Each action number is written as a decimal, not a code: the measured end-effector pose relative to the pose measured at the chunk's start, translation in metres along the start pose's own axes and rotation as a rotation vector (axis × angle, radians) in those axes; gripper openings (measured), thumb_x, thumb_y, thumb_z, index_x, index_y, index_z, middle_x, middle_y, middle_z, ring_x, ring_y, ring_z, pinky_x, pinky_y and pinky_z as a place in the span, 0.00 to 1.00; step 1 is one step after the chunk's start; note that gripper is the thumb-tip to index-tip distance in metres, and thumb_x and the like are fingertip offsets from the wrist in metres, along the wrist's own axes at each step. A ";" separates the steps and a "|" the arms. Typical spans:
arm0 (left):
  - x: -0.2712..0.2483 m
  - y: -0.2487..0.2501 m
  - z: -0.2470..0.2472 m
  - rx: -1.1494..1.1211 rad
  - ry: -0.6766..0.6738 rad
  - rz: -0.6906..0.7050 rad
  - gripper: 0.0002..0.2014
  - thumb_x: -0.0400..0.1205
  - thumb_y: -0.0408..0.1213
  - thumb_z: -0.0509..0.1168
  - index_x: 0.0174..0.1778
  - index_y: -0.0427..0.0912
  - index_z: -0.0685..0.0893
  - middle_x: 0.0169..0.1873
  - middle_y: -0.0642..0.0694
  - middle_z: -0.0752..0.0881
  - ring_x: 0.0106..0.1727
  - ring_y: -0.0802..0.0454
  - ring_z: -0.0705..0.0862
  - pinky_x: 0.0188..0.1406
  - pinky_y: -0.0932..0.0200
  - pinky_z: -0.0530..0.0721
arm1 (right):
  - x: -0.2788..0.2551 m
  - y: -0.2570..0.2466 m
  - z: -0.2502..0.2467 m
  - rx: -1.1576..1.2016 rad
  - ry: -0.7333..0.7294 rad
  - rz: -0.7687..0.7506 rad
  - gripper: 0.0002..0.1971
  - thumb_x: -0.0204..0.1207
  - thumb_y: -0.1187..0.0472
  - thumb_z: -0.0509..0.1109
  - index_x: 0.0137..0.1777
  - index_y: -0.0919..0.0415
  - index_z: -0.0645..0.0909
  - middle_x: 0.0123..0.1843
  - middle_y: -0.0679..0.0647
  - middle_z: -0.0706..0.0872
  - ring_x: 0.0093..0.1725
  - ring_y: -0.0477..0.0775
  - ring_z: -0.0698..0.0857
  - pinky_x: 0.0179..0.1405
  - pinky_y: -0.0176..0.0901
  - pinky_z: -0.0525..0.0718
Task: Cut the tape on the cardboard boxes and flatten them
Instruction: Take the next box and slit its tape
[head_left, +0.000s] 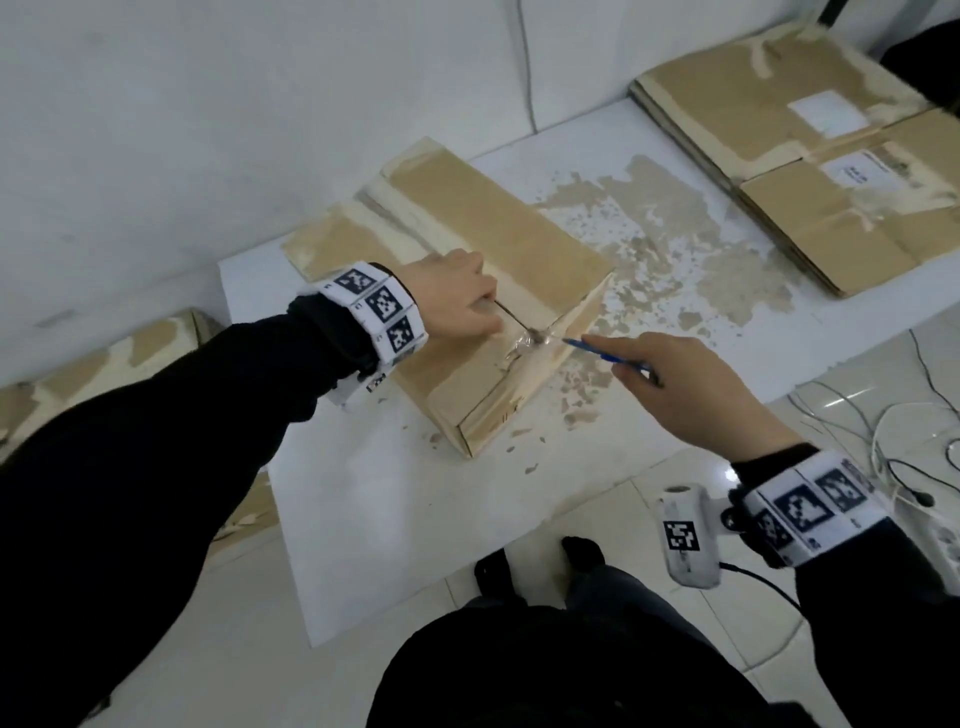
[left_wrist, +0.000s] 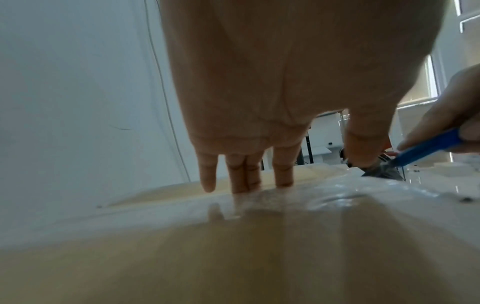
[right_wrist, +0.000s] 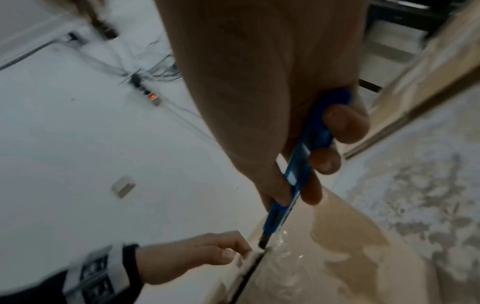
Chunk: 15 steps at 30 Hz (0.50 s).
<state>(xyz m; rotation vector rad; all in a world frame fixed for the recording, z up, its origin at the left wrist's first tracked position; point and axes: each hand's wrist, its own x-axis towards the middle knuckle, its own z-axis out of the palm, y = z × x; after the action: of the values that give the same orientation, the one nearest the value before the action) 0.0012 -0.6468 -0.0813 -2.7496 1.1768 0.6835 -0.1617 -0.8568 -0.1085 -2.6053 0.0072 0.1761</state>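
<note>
At the far left, more cardboard (head_left: 104, 358) lies on the floor beside the white counter (head_left: 363, 519), too blurred to say whether it is flattened. The left hand (head_left: 457, 301) rests on top of the cardboard box (head_left: 498, 244) in the middle of the counter, fingers (left_wrist: 241, 176) straight and pressing down, thumb beside a dark slit opened in the clear tape (head_left: 530, 340) along the centre seam. The right hand (head_left: 696, 395) is closed around a blue utility knife (head_left: 602, 352), its tip at the tape near the box's front edge. Judging by the slit, this seam is nearly cut, but the box stands at full height, so flattening remains. At the far right, a stack of flattened boxes (head_left: 810, 156) suggests several are finished.

The left wrist view alone shows the 4 fingers flat on glossy tape. The right wrist view alone shows the fingers curled round the knife handle and the seam gaping beneath the blade. Only the head view shows both stacks.
</note>
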 end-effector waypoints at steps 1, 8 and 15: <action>-0.001 0.006 0.002 -0.015 0.014 -0.046 0.24 0.86 0.53 0.50 0.67 0.40 0.77 0.61 0.39 0.73 0.64 0.42 0.70 0.64 0.48 0.69 | 0.001 0.003 0.000 -0.059 -0.003 -0.039 0.22 0.85 0.60 0.58 0.74 0.36 0.70 0.35 0.47 0.76 0.31 0.48 0.75 0.28 0.42 0.73; 0.010 0.022 0.011 -0.549 0.178 -0.513 0.14 0.84 0.38 0.58 0.60 0.38 0.83 0.67 0.44 0.74 0.74 0.43 0.64 0.67 0.53 0.68 | 0.014 0.012 0.006 -0.135 -0.075 -0.283 0.29 0.85 0.64 0.57 0.77 0.33 0.57 0.38 0.52 0.73 0.33 0.53 0.73 0.28 0.43 0.70; 0.010 0.042 0.027 -0.939 0.422 -0.684 0.21 0.82 0.43 0.67 0.69 0.39 0.81 0.78 0.51 0.69 0.78 0.53 0.66 0.65 0.66 0.63 | 0.031 0.029 0.009 -0.079 -0.116 -0.371 0.27 0.84 0.66 0.58 0.79 0.40 0.64 0.37 0.54 0.72 0.33 0.58 0.75 0.30 0.50 0.75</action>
<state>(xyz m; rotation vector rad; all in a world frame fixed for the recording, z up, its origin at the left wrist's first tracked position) -0.0319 -0.6767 -0.1055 -3.8279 -0.2753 0.6759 -0.1335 -0.8765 -0.1344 -2.6144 -0.5294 0.1959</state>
